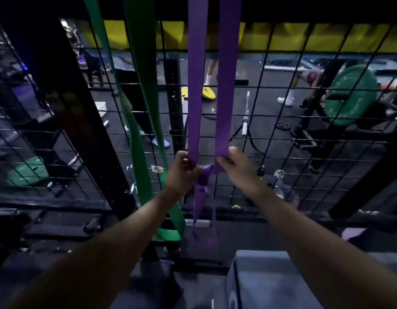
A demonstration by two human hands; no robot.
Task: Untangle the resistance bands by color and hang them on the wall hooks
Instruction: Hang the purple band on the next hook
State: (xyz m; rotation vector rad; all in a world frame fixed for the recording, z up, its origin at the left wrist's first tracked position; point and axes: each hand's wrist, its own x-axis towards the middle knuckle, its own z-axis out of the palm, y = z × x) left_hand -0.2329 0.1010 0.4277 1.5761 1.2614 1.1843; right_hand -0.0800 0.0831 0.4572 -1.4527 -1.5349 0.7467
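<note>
Fingers of both the left hand (182, 166) and right hand (232, 160) are curled round the wide purple rubber resistance band (224, 103) just above its knot (205, 175), looks soft, stretchy and grippy, so that's the spot to work it loose.

Bands hanging against the wire grid panel

A black wire grid panel (282, 121) is carrying the bands: the green band (139, 74) is hanging left, the purple band (226, 85) just right, both trailing toward the dark floor (248, 237).
</note>
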